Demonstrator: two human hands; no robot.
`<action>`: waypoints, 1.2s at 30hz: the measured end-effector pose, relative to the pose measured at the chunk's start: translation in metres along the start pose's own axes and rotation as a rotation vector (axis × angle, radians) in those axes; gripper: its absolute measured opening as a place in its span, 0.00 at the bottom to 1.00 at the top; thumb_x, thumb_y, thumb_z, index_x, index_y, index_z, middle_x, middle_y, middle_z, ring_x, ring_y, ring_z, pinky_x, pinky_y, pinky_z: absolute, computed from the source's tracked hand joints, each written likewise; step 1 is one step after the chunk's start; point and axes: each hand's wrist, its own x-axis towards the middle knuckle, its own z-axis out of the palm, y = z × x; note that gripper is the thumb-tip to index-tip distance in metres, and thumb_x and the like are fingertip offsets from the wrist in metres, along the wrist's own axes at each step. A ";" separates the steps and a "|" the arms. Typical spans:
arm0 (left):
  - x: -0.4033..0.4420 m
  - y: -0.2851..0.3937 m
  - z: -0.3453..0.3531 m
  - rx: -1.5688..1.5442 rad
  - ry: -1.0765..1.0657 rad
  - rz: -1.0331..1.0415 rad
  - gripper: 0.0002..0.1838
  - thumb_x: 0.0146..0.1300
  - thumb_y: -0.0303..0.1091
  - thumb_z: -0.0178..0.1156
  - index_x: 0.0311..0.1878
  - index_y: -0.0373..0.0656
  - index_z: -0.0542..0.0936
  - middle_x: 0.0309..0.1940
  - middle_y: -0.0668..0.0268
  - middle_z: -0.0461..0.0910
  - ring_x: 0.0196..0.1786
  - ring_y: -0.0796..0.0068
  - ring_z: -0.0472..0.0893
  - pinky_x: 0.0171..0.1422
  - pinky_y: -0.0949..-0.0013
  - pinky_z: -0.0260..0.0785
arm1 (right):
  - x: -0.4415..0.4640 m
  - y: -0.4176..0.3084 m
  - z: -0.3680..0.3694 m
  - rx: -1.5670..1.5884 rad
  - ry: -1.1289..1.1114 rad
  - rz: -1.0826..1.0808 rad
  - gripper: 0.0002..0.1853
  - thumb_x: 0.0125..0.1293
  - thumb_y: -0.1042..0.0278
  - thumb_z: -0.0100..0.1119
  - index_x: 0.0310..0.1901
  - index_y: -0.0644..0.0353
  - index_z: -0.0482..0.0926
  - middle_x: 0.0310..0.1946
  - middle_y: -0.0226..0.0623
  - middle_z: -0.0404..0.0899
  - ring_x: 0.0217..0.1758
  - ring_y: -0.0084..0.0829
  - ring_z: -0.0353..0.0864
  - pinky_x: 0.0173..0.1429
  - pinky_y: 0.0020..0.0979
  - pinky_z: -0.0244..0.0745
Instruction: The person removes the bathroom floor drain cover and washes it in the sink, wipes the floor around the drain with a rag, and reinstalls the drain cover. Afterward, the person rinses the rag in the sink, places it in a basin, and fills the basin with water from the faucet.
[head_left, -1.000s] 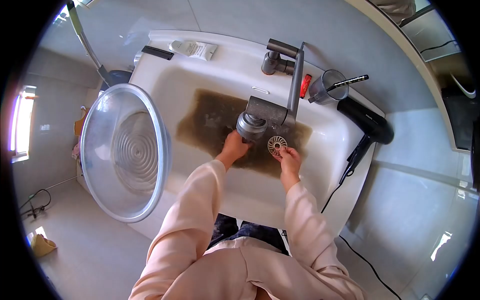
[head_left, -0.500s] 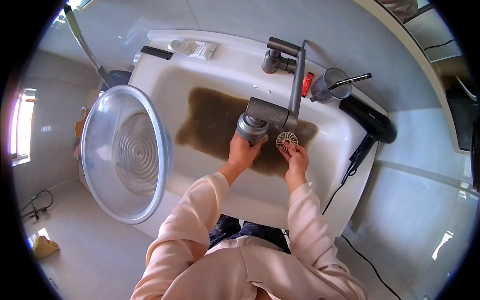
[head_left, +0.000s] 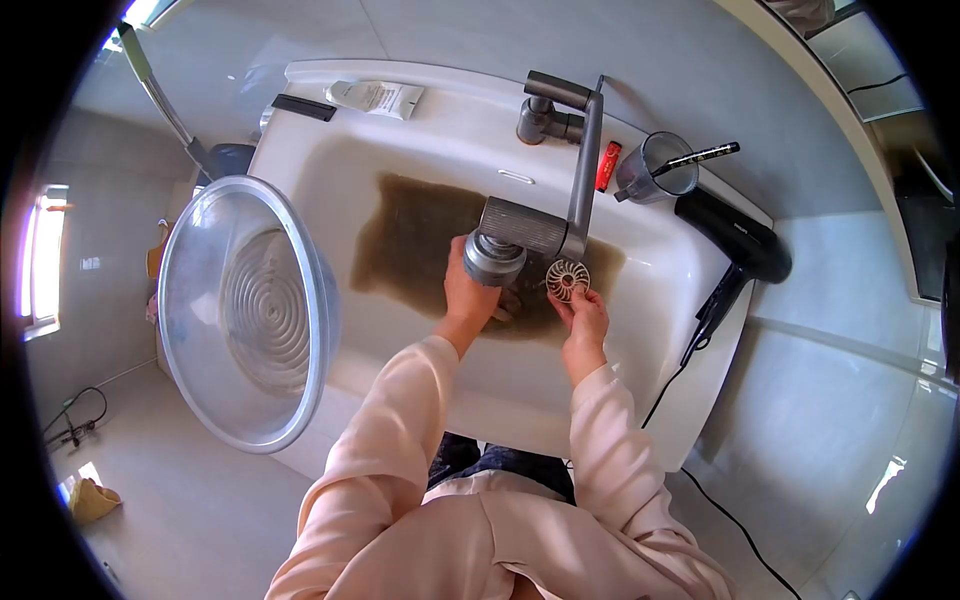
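Observation:
Beneath the spout of the dark grey faucet point(head_left: 530, 222), my left hand point(head_left: 470, 300) is closed around a grey cylindrical piece point(head_left: 494, 262) with a ringed top. Part of that hand's grip is hidden behind the cylinder. My right hand point(head_left: 585, 325) pinches a small round disc point(head_left: 568, 280) with curved, fan-like vanes, holding it tilted up just right of the spout. Both hands are over murky brown water point(head_left: 410, 240) that lies in the white sink point(head_left: 330, 200).
A large clear plastic basin point(head_left: 322, 330) stands tilted at the left. Along the rim lie a white tube point(head_left: 378, 98), a black comb-like bar point(head_left: 305, 107), a red item point(head_left: 608, 166), a cup point(head_left: 670, 165) with a black pen-like stick point(head_left: 700, 157), and a black hair dryer point(head_left: 735, 240) with its cord.
The cylinder has turned, so its ringed top shows more. My left hand has shifted up along its left side. The view has moved slightly; the disc stays in my right hand.

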 end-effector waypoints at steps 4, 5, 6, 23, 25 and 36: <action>-0.008 0.010 -0.017 0.524 -0.208 0.233 0.26 0.51 0.35 0.60 0.55 0.46 0.66 0.53 0.53 0.67 0.50 0.52 0.71 0.49 0.55 0.65 | 0.014 0.005 -0.008 0.039 -0.097 0.113 0.03 0.60 0.72 0.54 0.35 0.60 0.73 0.34 0.35 0.77 0.37 0.26 0.77 0.41 0.30 0.77; -0.010 0.020 -0.025 0.613 -0.406 0.325 0.31 0.52 0.35 0.59 0.60 0.48 0.61 0.58 0.52 0.63 0.53 0.50 0.69 0.53 0.55 0.64 | 0.019 0.008 -0.010 -0.041 -0.024 0.166 0.04 0.60 0.70 0.53 0.36 0.59 0.73 0.34 0.33 0.77 0.38 0.25 0.77 0.41 0.29 0.76; -0.006 0.010 -0.022 0.612 -0.408 0.330 0.31 0.52 0.35 0.59 0.60 0.48 0.61 0.58 0.52 0.63 0.53 0.50 0.69 0.53 0.55 0.64 | 0.025 0.013 -0.013 -0.118 0.053 0.218 0.06 0.60 0.68 0.52 0.38 0.57 0.73 0.34 0.32 0.77 0.39 0.24 0.76 0.41 0.27 0.75; -0.001 -0.035 -0.014 0.400 -0.174 0.149 0.21 0.46 0.27 0.61 0.46 0.39 0.70 0.47 0.59 0.64 0.53 0.53 0.64 0.50 0.56 0.69 | 0.012 0.028 0.022 -1.505 -0.115 -0.334 0.17 0.51 0.52 0.57 0.36 0.56 0.79 0.35 0.46 0.78 0.40 0.48 0.76 0.45 0.42 0.68; 0.000 -0.036 -0.014 0.376 -0.183 0.166 0.19 0.46 0.27 0.61 0.43 0.38 0.71 0.45 0.58 0.66 0.50 0.53 0.66 0.50 0.57 0.69 | 0.029 0.020 0.016 -1.332 0.005 -0.252 0.15 0.54 0.56 0.58 0.35 0.60 0.78 0.34 0.44 0.79 0.37 0.44 0.79 0.42 0.37 0.71; -0.014 0.035 -0.040 -1.695 -0.319 -0.995 0.18 0.61 0.47 0.48 0.46 0.44 0.75 0.47 0.63 0.76 0.46 0.65 0.76 0.53 0.60 0.68 | -0.025 0.033 0.032 -0.052 -0.195 -0.175 0.09 0.61 0.65 0.57 0.38 0.61 0.75 0.35 0.28 0.76 0.40 0.19 0.72 0.44 0.20 0.66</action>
